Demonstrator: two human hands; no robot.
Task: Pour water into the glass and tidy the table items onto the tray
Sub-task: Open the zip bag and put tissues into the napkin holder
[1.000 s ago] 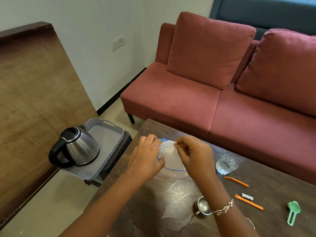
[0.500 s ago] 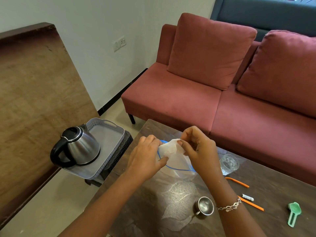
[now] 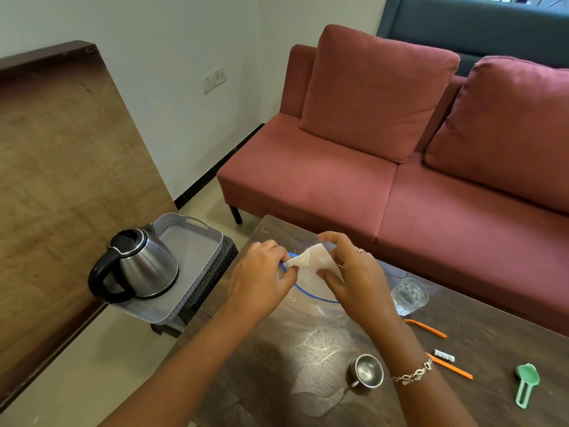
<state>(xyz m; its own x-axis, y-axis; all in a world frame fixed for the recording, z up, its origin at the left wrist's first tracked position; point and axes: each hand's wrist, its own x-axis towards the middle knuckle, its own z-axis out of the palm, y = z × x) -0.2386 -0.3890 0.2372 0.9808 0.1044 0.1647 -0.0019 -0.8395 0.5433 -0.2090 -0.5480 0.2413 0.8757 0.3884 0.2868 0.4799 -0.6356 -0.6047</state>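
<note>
Over the near-left part of the dark table, the left hand (image 3: 261,282) and the right hand (image 3: 354,278) each pinch an edge of one thin white tissue (image 3: 311,261) between thumb and curled fingers. They hold it above a clear plastic bowl with a blue rim (image 3: 303,292). Compared with half a second ago, the tissue is pulled out flatter between the hands, with one corner standing up; everything else lies as it did. A silver chain bracelet (image 3: 411,375) circles the right wrist.

Just right of the right hand stands one short clear glass (image 3: 409,295) with water in it. Nearer the camera lie two thin orange sticks (image 3: 426,328) (image 3: 452,366), one small white tube (image 3: 444,355), one green plastic scoop (image 3: 527,383) and one small steel cup (image 3: 366,370).

The brown patterned tabletop (image 3: 277,380) is glossy. Left of it, one grey perforated plastic tray (image 3: 191,251) rests on a black stool (image 3: 223,260), with one steel kettle with a black handle (image 3: 138,266) standing in the tray's near end. A maroon sofa (image 3: 308,180) with two cushions runs behind the table, and a wooden board (image 3: 61,180) leans against the white wall.
</note>
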